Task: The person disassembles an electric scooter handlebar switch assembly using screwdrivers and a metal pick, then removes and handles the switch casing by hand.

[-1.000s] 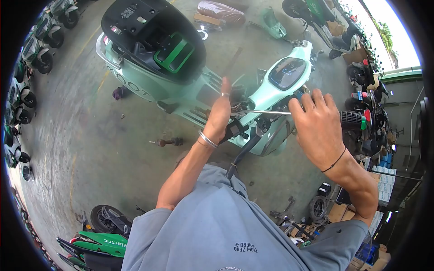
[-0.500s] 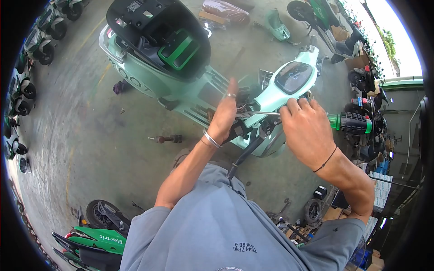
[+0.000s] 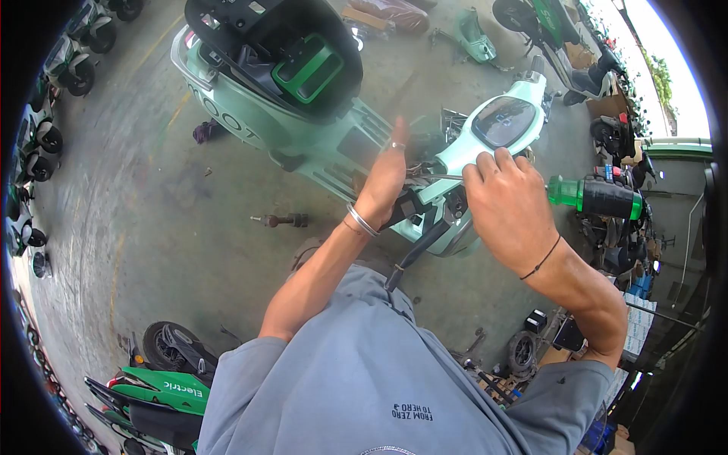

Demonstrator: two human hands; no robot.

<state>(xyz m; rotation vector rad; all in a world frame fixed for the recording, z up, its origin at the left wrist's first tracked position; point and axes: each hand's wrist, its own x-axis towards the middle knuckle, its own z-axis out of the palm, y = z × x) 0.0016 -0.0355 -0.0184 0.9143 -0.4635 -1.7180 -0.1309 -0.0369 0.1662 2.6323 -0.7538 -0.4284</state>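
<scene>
My right hand (image 3: 509, 205) is closed around a long screwdriver (image 3: 565, 189). Its green and black handle sticks out to the right of my fist. The thin shaft runs left, just below the mint-green handlebar cover (image 3: 459, 148) of a scooter. Near the shaft's far end, loose wires (image 3: 417, 171) show beside my left hand (image 3: 385, 180). One ringed digit there points up, while the other fingers are hidden, so I cannot tell whether they grip anything. A dark dash screen (image 3: 499, 121) sits in the cover, and a black lever (image 3: 417, 254) juts toward me.
The scooter's body (image 3: 250, 125), with a black and green seat area (image 3: 307, 68), stands to the left. A shock-absorber-like part (image 3: 279, 221) lies on the floor. A green scooter (image 3: 167, 390) is at the lower left, and a loose wheel (image 3: 522, 353) at the lower right.
The screwdriver's handle has turned and stands slightly farther right of my right fist. My view has shifted a little. My left hand stays by the wires.
</scene>
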